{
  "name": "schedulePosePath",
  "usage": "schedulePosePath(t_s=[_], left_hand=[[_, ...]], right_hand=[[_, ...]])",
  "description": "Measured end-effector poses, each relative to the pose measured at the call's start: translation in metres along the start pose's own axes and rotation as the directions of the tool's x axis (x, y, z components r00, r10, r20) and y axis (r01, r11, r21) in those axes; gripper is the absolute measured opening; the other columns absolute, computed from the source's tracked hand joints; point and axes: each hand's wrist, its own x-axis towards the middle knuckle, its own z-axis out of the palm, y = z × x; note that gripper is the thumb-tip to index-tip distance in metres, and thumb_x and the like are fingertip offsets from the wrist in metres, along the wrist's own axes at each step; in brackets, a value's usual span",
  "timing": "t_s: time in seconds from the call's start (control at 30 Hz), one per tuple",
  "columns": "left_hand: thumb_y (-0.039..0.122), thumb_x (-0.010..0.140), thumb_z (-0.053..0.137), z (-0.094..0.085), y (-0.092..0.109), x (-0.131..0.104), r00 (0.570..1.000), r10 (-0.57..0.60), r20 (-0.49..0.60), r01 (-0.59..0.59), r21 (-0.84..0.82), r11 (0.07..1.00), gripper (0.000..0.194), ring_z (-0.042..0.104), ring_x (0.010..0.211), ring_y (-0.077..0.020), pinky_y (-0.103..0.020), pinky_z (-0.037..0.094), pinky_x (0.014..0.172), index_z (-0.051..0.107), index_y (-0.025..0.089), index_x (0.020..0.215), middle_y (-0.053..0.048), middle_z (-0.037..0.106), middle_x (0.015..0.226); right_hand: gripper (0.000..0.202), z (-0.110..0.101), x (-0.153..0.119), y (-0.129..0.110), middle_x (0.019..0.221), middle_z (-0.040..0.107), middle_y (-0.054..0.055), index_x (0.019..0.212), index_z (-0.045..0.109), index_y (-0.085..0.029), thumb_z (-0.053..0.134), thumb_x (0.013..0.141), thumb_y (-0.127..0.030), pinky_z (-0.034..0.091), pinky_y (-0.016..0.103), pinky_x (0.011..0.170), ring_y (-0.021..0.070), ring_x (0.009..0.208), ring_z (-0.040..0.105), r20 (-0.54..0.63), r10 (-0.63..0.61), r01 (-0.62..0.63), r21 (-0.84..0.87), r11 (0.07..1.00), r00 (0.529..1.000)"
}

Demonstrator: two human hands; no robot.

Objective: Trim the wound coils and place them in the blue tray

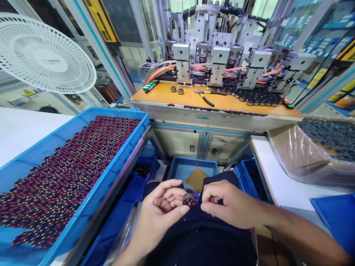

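Observation:
My left hand (163,212) holds a small round metal part (189,200) between thumb and fingers, above my lap. The part looks like a motor stator, with a grey metal shell and a black end face dotted with red. Just right of it, my right hand (226,202) is closed, thumb and curled fingers pressed together. Whatever may be in its pinch is hidden. A small gap separates the right hand from the part.
Left stands a big blue tray (122,157) of many black-and-red parts, with a white fan (50,59) behind. Ahead, an orange-topped bench (161,96) carries pliers (205,99), round metal parts (260,99) and a clamping machine (219,66). A plastic-lined box (299,155) stands right.

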Motion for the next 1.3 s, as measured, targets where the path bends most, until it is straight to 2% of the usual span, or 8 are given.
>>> schedulePosePath(t_s=[0.07, 0.17, 0.43, 0.53, 0.63, 0.77, 1.03, 1.3], left_hand=[[0.022, 0.065, 0.087, 0.000, 0.005, -0.004, 1.000, -0.021, 0.013, 0.020, 0.054, 0.998, 0.052, 0.069, 0.067, -0.0123, -0.020, 0.054, 0.062, 0.063, 0.017, 0.111, -0.003, 0.074, 0.080], [0.022, 0.067, 0.085, -0.002, 0.007, -0.005, 0.990, -0.089, 0.112, 0.073, 0.138, 0.988, 0.062, 0.067, 0.067, -0.0129, -0.022, 0.054, 0.063, 0.056, 0.019, 0.123, -0.003, 0.074, 0.082], [0.022, 0.070, 0.084, 0.002, 0.008, -0.007, 0.967, -0.186, 0.174, 0.147, 0.216, 0.965, 0.094, 0.067, 0.068, -0.0118, -0.022, 0.054, 0.069, 0.031, 0.026, 0.148, -0.001, 0.074, 0.079], [0.020, 0.069, 0.085, -0.002, 0.008, -0.007, 0.975, -0.165, 0.147, 0.143, 0.153, 0.978, 0.085, 0.068, 0.073, -0.0130, -0.023, 0.055, 0.072, 0.044, 0.029, 0.142, -0.001, 0.074, 0.083], [0.019, 0.069, 0.085, -0.010, 0.004, -0.005, 0.971, -0.110, 0.214, 0.094, 0.085, 0.992, 0.054, 0.066, 0.072, -0.0114, -0.020, 0.054, 0.068, 0.069, 0.029, 0.119, -0.001, 0.072, 0.083], [0.019, 0.071, 0.083, -0.017, -0.001, 0.000, 0.950, -0.025, 0.311, 0.004, 0.067, 0.998, 0.021, 0.061, 0.065, -0.0074, -0.016, 0.051, 0.059, 0.080, 0.024, 0.091, -0.003, 0.068, 0.086], [0.017, 0.069, 0.084, -0.016, -0.004, -0.002, 0.945, -0.020, 0.327, 0.003, 0.051, 0.999, 0.021, 0.060, 0.063, -0.0059, -0.015, 0.051, 0.058, 0.079, 0.025, 0.088, -0.001, 0.066, 0.089], [0.015, 0.070, 0.083, -0.015, -0.004, -0.005, 0.942, -0.040, 0.332, 0.015, 0.078, 0.997, 0.022, 0.065, 0.067, -0.0096, -0.019, 0.056, 0.062, 0.078, 0.023, 0.090, -0.003, 0.065, 0.090]], right_hand=[[0.016, -0.014, 0.001, -0.002, 0.078, 0.062, 0.001, 0.083, 0.067, -0.015, 0.063, 0.090, -0.028, 0.043, 0.022, 0.064, 0.0094, 0.068, 0.055, 0.067, -0.013, 0.015, -0.034, 0.999, 0.998], [0.021, -0.022, 0.010, -0.005, 0.089, 0.060, 0.002, 0.093, 0.072, -0.015, 0.073, 0.085, -0.035, 0.046, 0.022, 0.072, 0.0104, 0.077, 0.057, 0.039, -0.070, 0.069, 0.012, 0.998, 0.997], [0.015, -0.001, 0.037, 0.001, 0.076, 0.054, -0.003, 0.082, 0.076, -0.017, 0.080, 0.077, -0.030, 0.038, 0.021, 0.064, 0.0080, 0.070, 0.047, 0.198, -0.091, 0.054, 0.186, 0.981, 0.976], [0.011, 0.000, 0.035, -0.001, 0.075, 0.058, -0.003, 0.075, 0.072, -0.016, 0.077, 0.078, -0.025, 0.041, 0.022, 0.067, 0.0090, 0.072, 0.052, 0.091, -0.069, 0.043, 0.261, 0.964, 0.993], [0.014, -0.001, 0.027, -0.005, 0.074, 0.062, -0.001, 0.073, 0.069, -0.015, 0.073, 0.080, -0.026, 0.044, 0.023, 0.069, 0.0103, 0.073, 0.056, -0.075, -0.005, 0.024, 0.254, 0.967, 0.997], [0.019, 0.001, 0.012, -0.011, 0.074, 0.064, 0.000, 0.074, 0.067, -0.014, 0.072, 0.082, -0.031, 0.047, 0.022, 0.066, 0.0105, 0.070, 0.057, -0.112, 0.094, -0.058, 0.292, 0.955, 0.989], [0.010, 0.004, 0.004, -0.024, 0.064, 0.062, -0.002, 0.072, 0.067, -0.014, 0.070, 0.078, -0.023, 0.044, 0.018, 0.056, 0.0074, 0.058, 0.052, -0.050, 0.186, -0.158, 0.339, 0.927, 0.981], [0.008, -0.005, 0.011, -0.032, 0.065, 0.065, -0.002, 0.077, 0.072, -0.014, 0.065, 0.080, -0.014, 0.042, 0.017, 0.055, 0.0079, 0.059, 0.055, 0.059, 0.180, -0.186, 0.127, 0.974, 0.982]])
